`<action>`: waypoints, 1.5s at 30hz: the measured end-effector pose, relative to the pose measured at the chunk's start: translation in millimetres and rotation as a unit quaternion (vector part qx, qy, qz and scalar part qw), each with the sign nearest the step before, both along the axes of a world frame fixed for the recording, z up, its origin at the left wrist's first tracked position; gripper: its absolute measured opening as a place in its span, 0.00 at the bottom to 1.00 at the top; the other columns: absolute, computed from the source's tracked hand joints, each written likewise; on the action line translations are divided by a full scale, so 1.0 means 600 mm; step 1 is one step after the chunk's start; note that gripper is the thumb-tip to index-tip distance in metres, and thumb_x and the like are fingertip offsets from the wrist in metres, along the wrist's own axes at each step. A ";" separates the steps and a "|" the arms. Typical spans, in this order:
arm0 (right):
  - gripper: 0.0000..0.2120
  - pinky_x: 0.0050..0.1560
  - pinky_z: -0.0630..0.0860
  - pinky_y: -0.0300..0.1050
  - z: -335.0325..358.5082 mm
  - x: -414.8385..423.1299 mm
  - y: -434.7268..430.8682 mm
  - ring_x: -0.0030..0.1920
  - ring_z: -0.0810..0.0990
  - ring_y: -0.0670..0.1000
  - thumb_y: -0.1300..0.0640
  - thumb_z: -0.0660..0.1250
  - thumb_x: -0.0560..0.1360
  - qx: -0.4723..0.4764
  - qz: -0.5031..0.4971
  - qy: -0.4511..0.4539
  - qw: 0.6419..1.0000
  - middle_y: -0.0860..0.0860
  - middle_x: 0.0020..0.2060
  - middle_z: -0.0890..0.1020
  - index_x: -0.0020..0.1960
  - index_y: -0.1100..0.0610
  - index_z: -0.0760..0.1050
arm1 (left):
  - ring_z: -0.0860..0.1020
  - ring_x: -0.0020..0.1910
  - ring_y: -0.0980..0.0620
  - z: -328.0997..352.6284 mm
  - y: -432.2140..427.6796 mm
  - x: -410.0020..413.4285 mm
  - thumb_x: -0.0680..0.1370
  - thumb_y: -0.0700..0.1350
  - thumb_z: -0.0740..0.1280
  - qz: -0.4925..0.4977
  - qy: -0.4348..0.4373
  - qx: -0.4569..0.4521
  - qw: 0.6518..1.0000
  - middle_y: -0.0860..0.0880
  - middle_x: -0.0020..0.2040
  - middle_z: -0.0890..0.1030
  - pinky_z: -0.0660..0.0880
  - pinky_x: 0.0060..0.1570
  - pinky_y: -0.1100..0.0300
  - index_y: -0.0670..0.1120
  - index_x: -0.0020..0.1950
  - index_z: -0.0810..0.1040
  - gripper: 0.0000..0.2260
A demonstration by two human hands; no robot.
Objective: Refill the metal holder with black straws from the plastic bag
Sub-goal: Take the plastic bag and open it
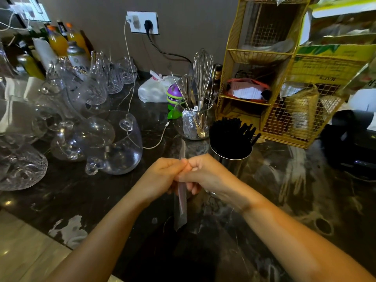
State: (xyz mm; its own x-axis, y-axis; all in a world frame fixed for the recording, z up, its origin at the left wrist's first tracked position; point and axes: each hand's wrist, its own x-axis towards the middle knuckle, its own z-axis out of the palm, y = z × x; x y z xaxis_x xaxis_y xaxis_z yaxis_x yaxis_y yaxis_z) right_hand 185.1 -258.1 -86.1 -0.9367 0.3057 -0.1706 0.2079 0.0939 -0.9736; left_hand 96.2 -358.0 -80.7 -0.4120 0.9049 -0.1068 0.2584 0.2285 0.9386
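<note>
A round metal holder (231, 157) stands on the dark marble counter (284, 190), packed with black straws (227, 133) that lean to the right. Just in front of it, my left hand (162, 178) and my right hand (205, 174) meet at the fingertips. Both pinch a long, narrow clear plastic bag (181, 202), rolled or folded flat. Its upper end pokes up past my fingers and its lower end hangs below them. I see no straws inside the bag.
Several glass decanters and jugs (95, 139) crowd the left. A glass jar (193, 125) with a whisk and spoons stands behind the holder, next to a purple toy (174, 96). A yellow wire rack (270, 78) rises at the right. A white cable (156, 143) trails across the counter.
</note>
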 end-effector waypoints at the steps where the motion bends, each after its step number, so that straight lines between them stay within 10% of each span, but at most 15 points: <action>1: 0.12 0.24 0.70 0.30 -0.001 0.002 0.000 0.20 0.73 0.41 0.62 0.67 0.71 -0.003 -0.005 0.001 1.000 0.46 0.17 0.74 0.30 0.57 0.72 | 0.73 0.26 0.56 0.000 -0.001 0.000 0.78 0.46 0.54 0.002 -0.006 0.003 1.000 0.51 0.26 0.77 0.67 0.26 0.67 0.44 0.31 0.76 0.19; 19: 0.12 0.23 0.65 0.29 -0.006 0.024 0.017 0.20 0.70 0.41 0.61 0.70 0.69 0.000 0.003 0.015 1.000 0.48 0.21 0.73 0.29 0.56 0.71 | 0.69 0.26 0.53 -0.006 0.012 0.008 0.73 0.53 0.55 -0.054 -0.027 0.001 0.998 0.43 0.30 0.73 0.65 0.26 0.63 0.38 0.38 0.75 0.19; 31: 0.12 0.52 0.65 0.61 -0.025 0.016 0.023 0.31 0.72 0.57 0.59 0.64 0.72 -0.230 -0.002 0.098 0.968 0.48 0.16 0.72 0.30 0.55 0.74 | 0.68 0.22 0.55 -0.006 0.017 0.022 0.72 0.50 0.60 -0.023 -0.184 0.094 0.978 0.46 0.25 0.69 0.67 0.27 0.65 0.45 0.29 0.70 0.14; 45: 0.09 0.44 0.79 0.42 -0.027 0.035 0.009 0.29 0.80 0.51 0.57 0.64 0.71 -0.281 -0.009 0.144 0.949 0.51 0.24 0.79 0.34 0.60 0.70 | 0.66 0.21 0.56 -0.014 0.021 0.028 0.70 0.46 0.59 -0.028 -0.209 0.129 0.969 0.50 0.21 0.68 0.68 0.27 0.67 0.48 0.26 0.71 0.13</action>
State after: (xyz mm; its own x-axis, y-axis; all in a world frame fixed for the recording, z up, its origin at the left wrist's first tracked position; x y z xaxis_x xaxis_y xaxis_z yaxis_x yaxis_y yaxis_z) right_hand 206.3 -252.5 -102.2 -0.9646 0.2592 -0.0487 -0.0786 -0.4587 -0.8851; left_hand 112.9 -345.7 -89.3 -0.3300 0.9437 -0.0212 -0.1511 -0.0306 0.9880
